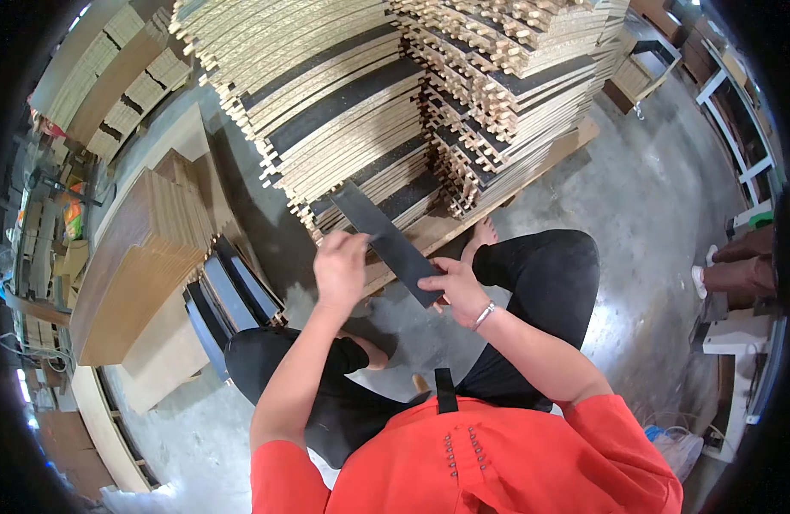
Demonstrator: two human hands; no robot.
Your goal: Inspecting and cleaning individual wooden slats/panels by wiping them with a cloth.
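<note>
A long narrow board (393, 254) with a dark face slants in front of me, its far end close to the big stack. At its near end my right hand (457, 291) grips it, thumb on top of the dark face and fingers beneath. Beside its left edge, my left hand (340, 267) is closed, fingertips pinched together close to the board; what they hold, if anything, is too small to see. Just beyond rises a tall stack of boards (343, 103), pale chipboard edges mixed with dark strips, with wooden dowels sticking out of their ends.
The stack rests on a wooden base (545, 163). To my left stand brown curved panels (142, 257) and several dark boards (232, 283) on end. More panel stacks (112, 77) are at the far left. Another person's legs (737, 265) show at the right.
</note>
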